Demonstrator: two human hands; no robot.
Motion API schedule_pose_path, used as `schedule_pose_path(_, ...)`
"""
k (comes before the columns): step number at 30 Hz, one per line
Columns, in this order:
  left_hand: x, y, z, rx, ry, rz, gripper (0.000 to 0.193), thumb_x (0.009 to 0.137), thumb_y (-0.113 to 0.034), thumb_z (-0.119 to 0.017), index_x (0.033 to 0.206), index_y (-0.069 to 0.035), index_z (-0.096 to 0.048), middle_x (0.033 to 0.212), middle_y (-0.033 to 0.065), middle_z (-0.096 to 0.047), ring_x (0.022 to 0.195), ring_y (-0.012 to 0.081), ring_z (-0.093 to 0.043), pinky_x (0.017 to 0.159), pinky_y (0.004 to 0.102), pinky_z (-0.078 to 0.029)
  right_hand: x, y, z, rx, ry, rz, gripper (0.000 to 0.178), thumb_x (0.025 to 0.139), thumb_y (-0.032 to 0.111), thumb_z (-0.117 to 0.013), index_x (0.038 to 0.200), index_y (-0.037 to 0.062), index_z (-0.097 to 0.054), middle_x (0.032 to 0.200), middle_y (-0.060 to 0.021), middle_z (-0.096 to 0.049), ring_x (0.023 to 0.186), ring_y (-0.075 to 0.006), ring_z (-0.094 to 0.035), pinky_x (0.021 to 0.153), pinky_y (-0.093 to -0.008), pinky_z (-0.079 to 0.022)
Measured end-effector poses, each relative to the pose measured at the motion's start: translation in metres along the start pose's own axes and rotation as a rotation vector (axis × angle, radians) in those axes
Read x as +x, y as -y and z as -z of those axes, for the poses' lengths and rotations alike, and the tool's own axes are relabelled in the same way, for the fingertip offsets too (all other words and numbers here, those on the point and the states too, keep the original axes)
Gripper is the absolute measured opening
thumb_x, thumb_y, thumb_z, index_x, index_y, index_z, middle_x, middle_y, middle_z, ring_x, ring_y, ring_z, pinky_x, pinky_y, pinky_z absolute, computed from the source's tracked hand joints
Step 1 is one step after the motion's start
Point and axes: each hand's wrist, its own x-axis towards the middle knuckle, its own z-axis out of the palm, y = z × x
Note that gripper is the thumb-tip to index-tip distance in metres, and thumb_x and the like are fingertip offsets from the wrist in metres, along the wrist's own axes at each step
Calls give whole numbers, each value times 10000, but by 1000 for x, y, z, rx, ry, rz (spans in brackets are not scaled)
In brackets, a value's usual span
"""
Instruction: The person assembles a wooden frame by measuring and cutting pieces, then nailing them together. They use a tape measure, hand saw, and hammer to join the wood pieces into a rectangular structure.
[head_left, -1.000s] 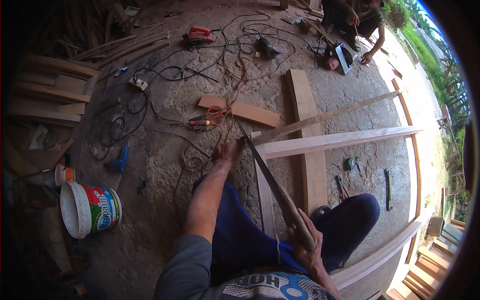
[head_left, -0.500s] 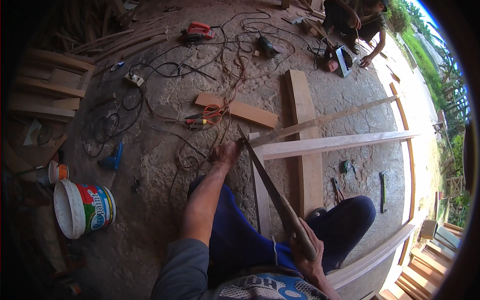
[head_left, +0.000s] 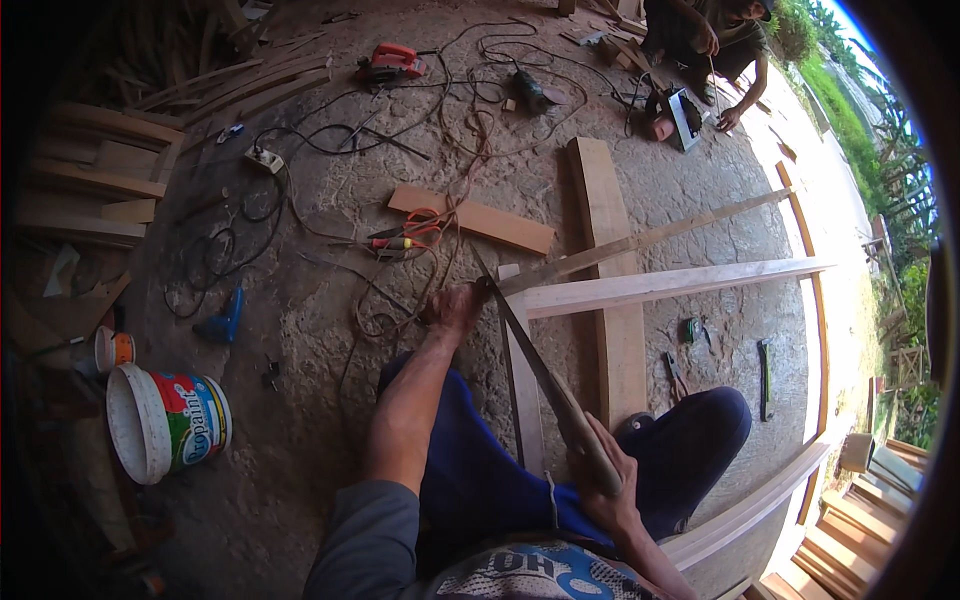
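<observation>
My right hand point(head_left: 612, 478) is wrapped round the handle of a handsaw point(head_left: 545, 375), low in front of my body. Its long dark blade slants away to the upper left and lies across the end of a wooden frame point(head_left: 640, 288). Beside the blade, my left hand point(head_left: 458, 308) is closed on the frame's corner; its fingertips are partly hidden. A thin wooden strip point(head_left: 660, 238) and a pale bar run off to the right from this corner, and a short upright piece point(head_left: 523, 400) comes back between my knees.
A thick plank point(head_left: 610, 220) lies under the frame, and a shorter board point(head_left: 472, 220) lies beyond. Cables, pliers point(head_left: 676, 376), a tape measure point(head_left: 694, 330), a red power tool point(head_left: 392, 62) and a paint bucket point(head_left: 165, 420) are around. Another person point(head_left: 705, 50) crouches at the far right.
The saw and my right hand have slid a little forward and to the left, along the blade's line. My left hand stays at the frame's corner.
</observation>
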Motion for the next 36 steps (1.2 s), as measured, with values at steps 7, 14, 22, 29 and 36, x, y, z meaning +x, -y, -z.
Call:
schedule_pose_path(7,-2,6,8,3,-26,21,286,983,-302,-536,966,-123,-758,918,155,-751,858,405,-736,712,517,-580,81,-16,-50,99,10,22,519,928,135,-707,1404,-12,-561,1287,-248,-669,1174,-331,-689,951,-375,-550)
schedule_pose_path(14,-2,-5,3,46,-25,-25,134,918,-241,-602,949,-151,-697,957,142,-740,864,398,-731,706,545,-576,15,-6,-15,40,2,-27,543,917,111,-718,1424,14,-551,1225,-248,-696,1167,-299,-697,953,-365,-550)
schedule_pose_path(22,-2,-2,15,107,17,8,198,945,-224,-582,984,-138,-756,900,148,-762,835,373,-753,687,523,-582,22,-5,-16,25,11,-21,527,923,113,-700,1421,19,-557,1215,-229,-708,1091,-297,-730,926,-367,-562)
schedule_pose_path(29,3,-7,8,51,32,-86,251,931,-251,-594,1152,-173,-684,948,136,-754,837,395,-742,717,519,-597,75,-18,-45,70,1,-49,495,933,104,-705,1405,18,-581,1207,-179,-725,1118,-164,-685,956,-307,-524)
schedule_pose_path(36,-2,-14,27,57,73,49,262,965,-329,-560,1022,-141,-734,938,141,-756,874,385,-741,729,512,-584,15,4,-8,15,9,8,543,909,116,-721,1418,16,-562,1219,-245,-699,1172,-328,-689,964,-380,-546)
